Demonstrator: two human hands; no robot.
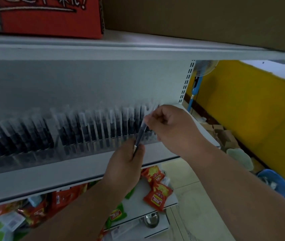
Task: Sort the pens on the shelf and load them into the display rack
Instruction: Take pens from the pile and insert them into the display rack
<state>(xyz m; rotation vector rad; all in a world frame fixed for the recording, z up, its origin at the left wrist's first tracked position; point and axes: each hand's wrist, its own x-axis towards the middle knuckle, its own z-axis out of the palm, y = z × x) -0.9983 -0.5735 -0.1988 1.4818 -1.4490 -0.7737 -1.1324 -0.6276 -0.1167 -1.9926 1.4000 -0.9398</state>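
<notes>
A long clear display rack (34, 159) runs along the white shelf (79, 173), filled with several upright dark pens with pale caps (89, 129). One dark pen (140, 134) is held slanted in front of the rack's right end. My left hand (124, 164) grips its lower end from below. My right hand (171, 129) pinches its pale upper end with fingers curled. The rack's rightmost slots are partly hidden behind my right hand.
A red printed carton (48, 16) and a brown cardboard box (199, 18) sit on the upper shelf. Red and green snack packets (157, 197) lie on the lower shelf. To the right are a yellow wall (252, 108), a blue fan stand (194, 91) and a blue basin (273, 181).
</notes>
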